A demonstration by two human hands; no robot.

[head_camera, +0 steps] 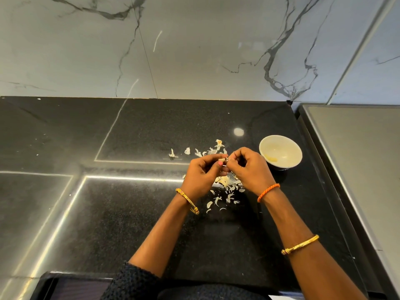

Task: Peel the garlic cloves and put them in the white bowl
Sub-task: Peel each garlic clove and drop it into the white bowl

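My left hand (201, 174) and my right hand (249, 167) meet over the black counter, and both pinch one small garlic clove (223, 159) between their fingertips. The clove is mostly hidden by the fingers. Just right of my right hand stands the white bowl (287, 146); a pale yellowish piece (271, 158) lies inside it near the front wall. Loose garlic skins (225, 191) are scattered under and behind my hands.
The black stone counter (129, 213) runs to a marble wall (194, 50) at the back. A raised grey surface with a dark rim (357, 148) borders the counter on the right, close to the bowl. More skin flakes (173, 153) lie left of my hands.
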